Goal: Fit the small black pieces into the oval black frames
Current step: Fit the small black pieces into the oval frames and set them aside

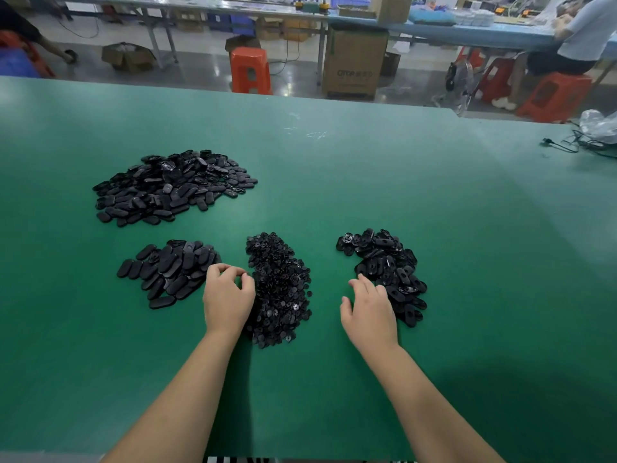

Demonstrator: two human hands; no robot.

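Observation:
On the green table (334, 182) lie four black heaps. A pile of small black pieces (278, 289) sits in the middle near me. To its left is a heap of closed oval parts (168, 272), and to its right a heap of open oval frames (389, 269). A larger heap of oval parts (173, 187) lies farther back on the left. My left hand (228, 295) hovers between the left heap and the small pieces, fingers curled, with nothing visible in them. My right hand (369, 309) rests with relaxed fingers at the left edge of the oval frames.
Beyond the table's far edge stand orange stools (250, 70), a cardboard box (354, 61) and another workbench with a seated person (581, 38). Cables and a plastic bag (597, 127) lie at the table's right edge.

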